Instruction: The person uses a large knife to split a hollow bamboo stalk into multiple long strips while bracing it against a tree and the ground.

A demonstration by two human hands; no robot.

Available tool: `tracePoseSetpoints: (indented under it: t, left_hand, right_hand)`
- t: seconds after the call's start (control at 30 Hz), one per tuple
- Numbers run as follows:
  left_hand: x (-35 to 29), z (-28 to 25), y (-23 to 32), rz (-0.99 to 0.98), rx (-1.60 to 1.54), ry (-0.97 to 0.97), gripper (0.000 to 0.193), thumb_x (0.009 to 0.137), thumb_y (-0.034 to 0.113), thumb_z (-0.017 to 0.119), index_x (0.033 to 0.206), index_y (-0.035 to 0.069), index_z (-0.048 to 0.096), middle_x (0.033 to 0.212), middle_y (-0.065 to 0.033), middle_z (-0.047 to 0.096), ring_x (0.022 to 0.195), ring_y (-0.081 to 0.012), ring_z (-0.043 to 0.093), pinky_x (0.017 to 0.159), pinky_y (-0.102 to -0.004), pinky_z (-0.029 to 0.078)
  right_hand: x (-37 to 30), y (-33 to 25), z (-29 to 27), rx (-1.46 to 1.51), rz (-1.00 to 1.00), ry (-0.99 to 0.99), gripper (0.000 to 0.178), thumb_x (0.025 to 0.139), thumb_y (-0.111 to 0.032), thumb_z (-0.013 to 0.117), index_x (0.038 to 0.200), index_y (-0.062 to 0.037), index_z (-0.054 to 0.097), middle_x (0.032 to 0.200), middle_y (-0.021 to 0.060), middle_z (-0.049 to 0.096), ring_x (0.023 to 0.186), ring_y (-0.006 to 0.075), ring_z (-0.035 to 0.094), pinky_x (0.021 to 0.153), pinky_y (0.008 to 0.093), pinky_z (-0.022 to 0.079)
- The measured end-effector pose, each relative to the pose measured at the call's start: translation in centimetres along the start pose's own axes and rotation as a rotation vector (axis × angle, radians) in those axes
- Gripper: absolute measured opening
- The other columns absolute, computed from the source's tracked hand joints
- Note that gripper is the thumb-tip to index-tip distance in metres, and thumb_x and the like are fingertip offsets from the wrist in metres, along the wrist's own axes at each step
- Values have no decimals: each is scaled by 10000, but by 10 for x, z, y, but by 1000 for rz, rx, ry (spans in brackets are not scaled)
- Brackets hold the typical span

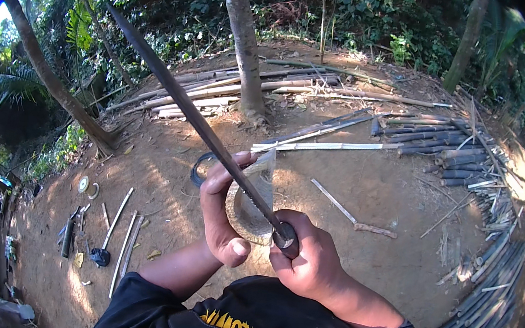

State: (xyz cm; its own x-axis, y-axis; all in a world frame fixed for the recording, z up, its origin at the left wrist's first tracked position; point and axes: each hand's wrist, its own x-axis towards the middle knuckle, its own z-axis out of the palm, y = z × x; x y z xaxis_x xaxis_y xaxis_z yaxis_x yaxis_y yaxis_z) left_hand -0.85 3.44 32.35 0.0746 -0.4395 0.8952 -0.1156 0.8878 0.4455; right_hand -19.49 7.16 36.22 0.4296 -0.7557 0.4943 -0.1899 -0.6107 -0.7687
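Note:
My right hand (313, 259) is closed around the lower end of a long dark tapering bar (182, 98), just by its round butt. The bar slants up and away to the far left, ending in a narrow tip. My left hand (217, 204) curls around a ring-shaped roll of what looks like clear tape (238, 210), its fingers on the far side and its thumb on the near side. A translucent strip stands up from the roll behind the bar. The bar crosses in front of the roll and hides part of it.
Cut bamboo poles (473, 157) and split strips (487, 309) lie stacked on the right. More bamboo (219, 93) lies behind a tree trunk (244, 44). On the ground at left are hand tools (68, 232), loose sticks (118, 218), a spool (84, 184) and a dark coil (199, 172).

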Motion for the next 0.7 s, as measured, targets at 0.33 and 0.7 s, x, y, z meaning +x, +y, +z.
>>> tracePoseSetpoints:
  t: [0.33,0.7]
  left_hand:
    - [-16,30,22,247,238,348,456,818,367,572,1149,68,478,1100,-147,469,1142,-316,530,984,-547,457]
    - [-43,82,37,228,307,410,432,761,378,675,1027,62,549,1045,-145,488,1014,-300,522,913,-501,445]
  right_hand:
    - [-20,12,-2,-23,-130,-95,418,768,-28,675,1173,-19,572,881,157,684,740,355,698,658,412,571]
    - [-66,8,-58,-18,-90,-159,359,822,-29,661,1170,1,579,785,156,657,659,330,680,612,407,551]
